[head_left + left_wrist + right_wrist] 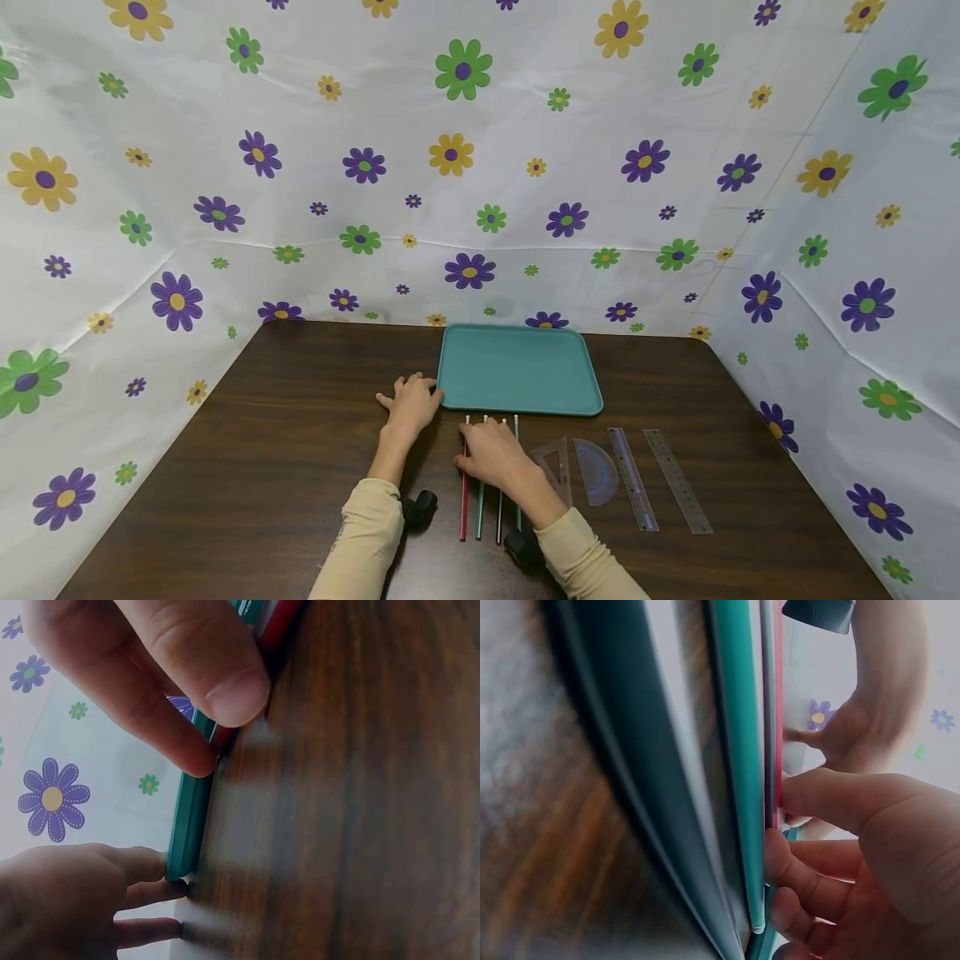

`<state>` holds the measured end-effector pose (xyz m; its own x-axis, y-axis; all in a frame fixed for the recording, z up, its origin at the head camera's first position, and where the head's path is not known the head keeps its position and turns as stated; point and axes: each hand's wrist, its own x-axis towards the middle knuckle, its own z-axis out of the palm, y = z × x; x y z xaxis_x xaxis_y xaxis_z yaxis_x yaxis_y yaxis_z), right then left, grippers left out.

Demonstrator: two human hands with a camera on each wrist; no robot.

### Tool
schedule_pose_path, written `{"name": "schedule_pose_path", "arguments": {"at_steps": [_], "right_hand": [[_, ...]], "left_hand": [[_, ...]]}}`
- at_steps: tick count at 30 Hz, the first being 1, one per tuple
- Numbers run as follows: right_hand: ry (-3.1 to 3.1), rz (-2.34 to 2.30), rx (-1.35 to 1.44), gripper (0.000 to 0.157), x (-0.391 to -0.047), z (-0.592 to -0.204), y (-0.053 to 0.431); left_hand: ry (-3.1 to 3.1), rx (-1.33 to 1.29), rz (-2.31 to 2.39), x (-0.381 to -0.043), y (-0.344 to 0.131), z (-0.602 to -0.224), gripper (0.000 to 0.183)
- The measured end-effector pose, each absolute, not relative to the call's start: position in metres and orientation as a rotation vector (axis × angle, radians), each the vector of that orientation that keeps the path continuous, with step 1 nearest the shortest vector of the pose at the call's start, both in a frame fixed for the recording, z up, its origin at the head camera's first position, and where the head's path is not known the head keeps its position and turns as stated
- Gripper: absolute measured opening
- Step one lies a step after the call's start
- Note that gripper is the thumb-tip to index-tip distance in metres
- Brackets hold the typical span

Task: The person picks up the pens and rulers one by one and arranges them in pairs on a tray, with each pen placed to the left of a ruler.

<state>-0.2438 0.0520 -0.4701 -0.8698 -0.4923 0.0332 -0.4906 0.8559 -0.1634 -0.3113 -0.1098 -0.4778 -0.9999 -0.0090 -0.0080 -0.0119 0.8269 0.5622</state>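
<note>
My left hand (409,406) rests at the left edge of the teal tray (521,371), fingers spread. In the left wrist view, the fingers (146,862) of that hand touch the tray's end. My right hand (495,454) reaches over a row of pencils lying on the table. Its thumb and forefinger pinch the red pencil (463,508), the leftmost of the row. To the right of it lie a green pencil (480,508), a black pencil (499,521) and a dark teal pencil (517,521), partly hidden under the hand. In the right wrist view the thumb (817,796) meets the red pencil's side.
To the right of the pencils lie a clear set square (564,475), a protractor (597,475) and two clear rulers, one at mid-right (633,479) and another farther right (677,482). A flowered sheet hangs behind the brown table (300,467) and along both sides.
</note>
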Motion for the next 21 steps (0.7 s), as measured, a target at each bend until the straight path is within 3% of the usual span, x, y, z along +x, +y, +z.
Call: {"name": "schedule_pose_path", "arguments": {"at_steps": [21], "right_hand": [[3.057, -0.313, -0.806, 0.046, -0.2378, -0.4672, 0.0528]], "left_hand": [[2.987, 0.009, 0.930, -0.3102, -0.1107, -0.4771, 0.043]]}}
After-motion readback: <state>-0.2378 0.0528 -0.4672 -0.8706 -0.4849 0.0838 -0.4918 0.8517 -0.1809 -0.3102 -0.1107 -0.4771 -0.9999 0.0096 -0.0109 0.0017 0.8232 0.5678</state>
